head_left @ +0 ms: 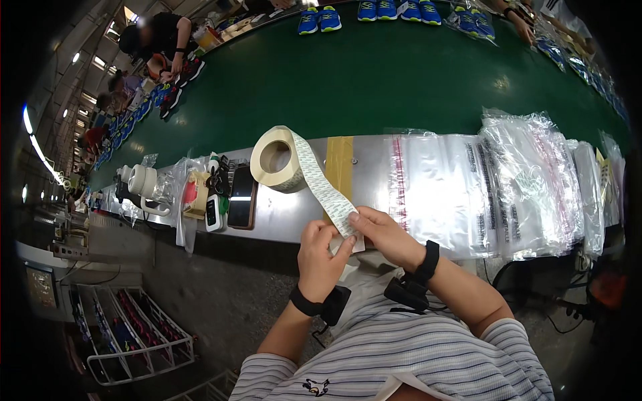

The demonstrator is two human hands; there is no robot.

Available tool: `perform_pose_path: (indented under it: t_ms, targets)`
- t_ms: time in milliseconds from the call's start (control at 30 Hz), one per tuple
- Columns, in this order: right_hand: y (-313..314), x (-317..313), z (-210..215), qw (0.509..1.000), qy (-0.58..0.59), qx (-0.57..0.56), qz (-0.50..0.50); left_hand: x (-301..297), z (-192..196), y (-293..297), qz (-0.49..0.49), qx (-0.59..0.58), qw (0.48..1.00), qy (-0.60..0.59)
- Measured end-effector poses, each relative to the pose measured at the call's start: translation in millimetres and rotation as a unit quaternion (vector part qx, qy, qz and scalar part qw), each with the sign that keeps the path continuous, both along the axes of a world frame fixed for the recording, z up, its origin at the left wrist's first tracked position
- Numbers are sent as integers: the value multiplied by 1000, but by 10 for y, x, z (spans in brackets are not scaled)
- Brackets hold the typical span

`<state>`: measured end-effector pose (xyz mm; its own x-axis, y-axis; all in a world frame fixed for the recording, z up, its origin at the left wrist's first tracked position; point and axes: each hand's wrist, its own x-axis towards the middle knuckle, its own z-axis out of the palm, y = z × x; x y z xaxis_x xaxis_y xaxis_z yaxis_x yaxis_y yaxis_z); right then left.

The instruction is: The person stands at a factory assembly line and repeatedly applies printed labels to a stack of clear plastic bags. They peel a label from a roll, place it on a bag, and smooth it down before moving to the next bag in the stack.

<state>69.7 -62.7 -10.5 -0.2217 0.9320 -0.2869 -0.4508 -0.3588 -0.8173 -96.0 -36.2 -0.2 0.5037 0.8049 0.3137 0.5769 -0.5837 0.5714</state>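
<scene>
A roll of sticker labels [275, 159] stands on its edge on the metal ledge [287, 214]. Its strip [321, 184] runs down toward me. My left hand [321, 257] and my right hand [381, 234] both pinch the strip's free end, fingertips meeting at its lower edge. Each wrist wears a black band with a small device. To the right, stacks of clear plastic bags [495, 187] lie flat on the ledge.
A phone [241, 197], a small handheld device [213, 212], tape rolls [142, 179] and loose bags sit left on the ledge. Beyond it runs a green conveyor belt [374, 73] with blue shoes [319, 20] and other people working. A wire rack [134, 331] stands lower left.
</scene>
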Motion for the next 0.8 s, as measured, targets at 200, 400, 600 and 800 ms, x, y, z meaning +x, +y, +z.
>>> perform_pose_path:
  t_ms: [200, 400, 600, 800]
  targets:
    - [-189, -5, -40, 984, -149, 44, -89, 48, -156, 16, 47, -369, 889, -266]
    - [-185, 123, -158, 953, -294, 43, -64, -35, -175, 92, 70, -380, 866, -317]
    - [-388, 525, -96, 973, -193, 20, -122, -184, 16, 176, 154, -8, 967, -202]
    - [-542, 568, 24, 992, -118, 10, -40, 286, -180, -105, -94, -422, 894, -119]
